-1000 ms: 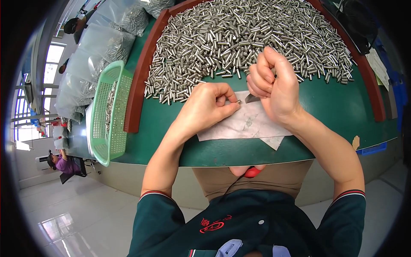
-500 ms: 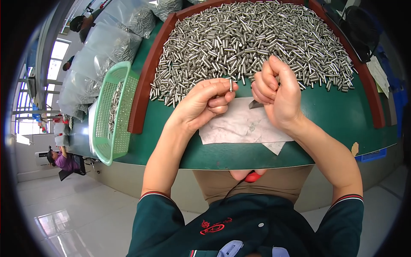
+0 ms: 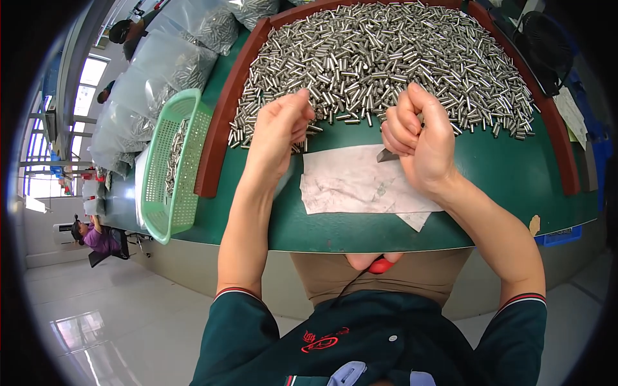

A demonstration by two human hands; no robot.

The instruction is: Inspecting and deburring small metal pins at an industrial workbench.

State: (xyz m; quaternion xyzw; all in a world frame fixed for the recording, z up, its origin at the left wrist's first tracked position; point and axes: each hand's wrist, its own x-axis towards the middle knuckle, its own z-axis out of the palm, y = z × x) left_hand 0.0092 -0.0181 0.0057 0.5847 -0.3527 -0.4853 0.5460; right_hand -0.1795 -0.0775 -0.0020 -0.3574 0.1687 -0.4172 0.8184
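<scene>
Metal pins (image 3: 386, 58), axes jumbled, lie just beyond the nearer left hand (image 3: 277, 125), grip unreadable; the right hand (image 3: 425, 138) clenches a dark flat tool (image 3: 386, 155).

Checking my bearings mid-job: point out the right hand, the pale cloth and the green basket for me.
Right hand (image 3: 425, 145): head view, middle of the curled hand.
Pale cloth (image 3: 344, 182): head view, bare middle of its upper face.
Green basket (image 3: 191, 167): head view, its perforated right wall.

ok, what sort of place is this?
Likely a factory workshop: a heap of small metal pins on a green bench, translucent plastic bags of metal parts, and a person in purple beyond.
</scene>
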